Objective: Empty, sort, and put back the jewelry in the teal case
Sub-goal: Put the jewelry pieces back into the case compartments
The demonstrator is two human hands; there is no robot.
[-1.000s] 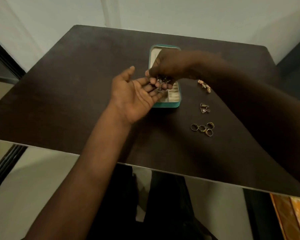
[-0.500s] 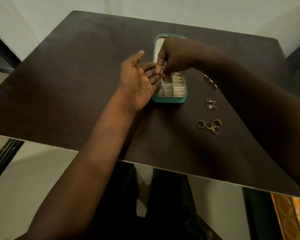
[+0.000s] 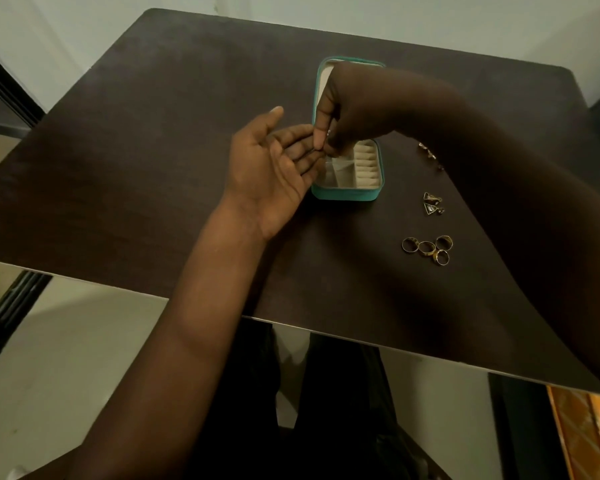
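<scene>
Teal case [image 3: 343,194]: open on the dark table [image 3: 153,133], pale compartments showing, just past both hands.
Right hand [image 3: 347,112]: over the case, fingertips pinched together on something tiny; what it is, I cannot tell.
Left hand [image 3: 274,171]: palm up, fingers straight, touching the right fingertips.
Rings [image 3: 426,249]: four clustered to the right.
Triangular earrings [image 3: 432,202]: a pair between rings and case.

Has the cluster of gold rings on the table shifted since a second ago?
No. The rings keep the same place relative to the teal case and the triangular earrings; only the camera moved.
</scene>
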